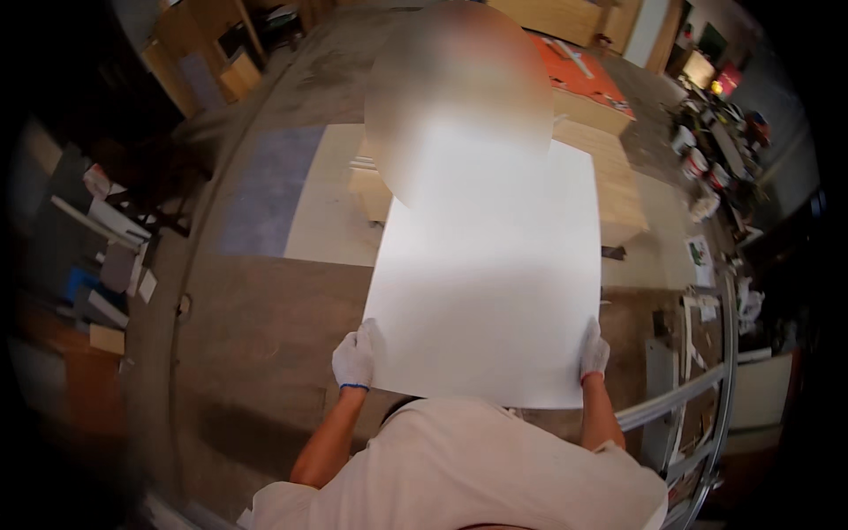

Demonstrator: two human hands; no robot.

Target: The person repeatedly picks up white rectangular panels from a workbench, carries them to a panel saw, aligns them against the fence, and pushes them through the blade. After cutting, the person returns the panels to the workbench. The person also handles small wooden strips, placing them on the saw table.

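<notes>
A large white board stretches away from me, held roughly level at both sides of its near end. My left hand, in a white glove with a blue cuff, is closed on the board's left edge. My right hand, in a white glove with a red cuff, grips the right edge. My forearms and beige shirt fill the bottom of the view. The far end of the board runs into a blurred patch, so what is there is hidden.
A metal ladder-like frame stands at my right. Plywood boxes with an orange-topped one lie beyond the board. Blue and cream sheets cover floor at left. Piles of offcuts and assorted clutter line both sides.
</notes>
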